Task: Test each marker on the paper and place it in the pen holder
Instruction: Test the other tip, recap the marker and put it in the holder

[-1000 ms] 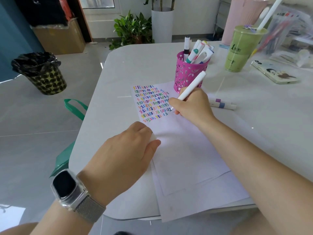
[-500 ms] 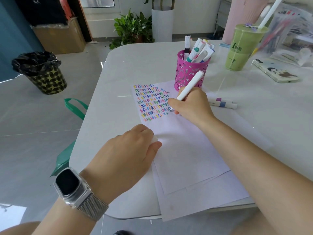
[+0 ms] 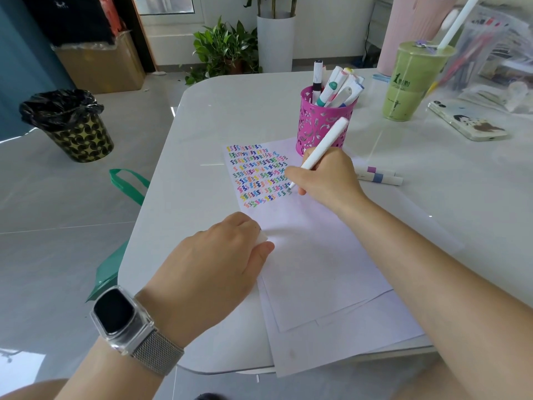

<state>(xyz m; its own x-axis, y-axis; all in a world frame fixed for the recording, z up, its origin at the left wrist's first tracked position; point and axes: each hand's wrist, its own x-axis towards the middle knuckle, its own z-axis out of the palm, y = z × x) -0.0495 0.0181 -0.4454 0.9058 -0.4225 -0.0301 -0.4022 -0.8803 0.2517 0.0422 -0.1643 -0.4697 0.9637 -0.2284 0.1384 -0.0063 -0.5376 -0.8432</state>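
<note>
My right hand (image 3: 326, 180) grips a white marker (image 3: 324, 147) like a pen, its tip touching the white paper (image 3: 311, 255) at the right edge of a block of small coloured squiggles (image 3: 258, 176). My left hand (image 3: 213, 267), with a watch on the wrist, rests on the paper's left edge and holds a small white cap (image 3: 262, 237) in its curled fingers. The pink perforated pen holder (image 3: 320, 125) stands just behind the paper with several markers in it. Two more white markers (image 3: 377, 175) lie on the table right of my right hand.
A green drink cup with a straw (image 3: 409, 85) and a phone (image 3: 467, 122) sit at the back right, beside clear bags of pens (image 3: 490, 47). The white table (image 3: 216, 116) ends on the left, with a black-lined bin (image 3: 72, 125) and a green bag (image 3: 127, 183) on the floor.
My right hand has shifted the marker slightly along the squiggle rows while writing. My left hand has stayed in place on the paper.
</note>
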